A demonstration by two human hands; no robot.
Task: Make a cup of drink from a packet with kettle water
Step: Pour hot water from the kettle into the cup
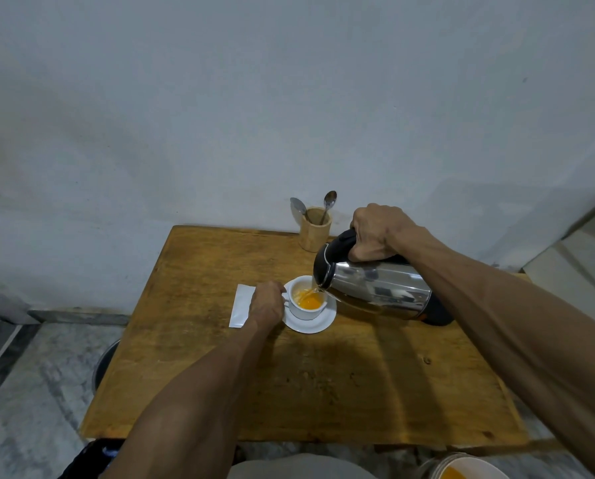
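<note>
A white cup (304, 311) stands on a white saucer (318, 323) in the middle of the wooden table (323, 382). Orange liquid fills its bottom. My right hand (375, 236) grips the black handle of a steel kettle (379, 288), which is tilted left with water streaming from its spout into the cup. My left hand (266, 304) holds the cup by its handle side. A white packet (241, 304) lies flat just left of the saucer, partly under my left hand.
A wooden holder (314, 233) with two spoons stands at the table's back edge by the wall. A dark round container (104, 364) sits on the floor left of the table. A bowl (469, 470) with orange contents shows at the bottom right.
</note>
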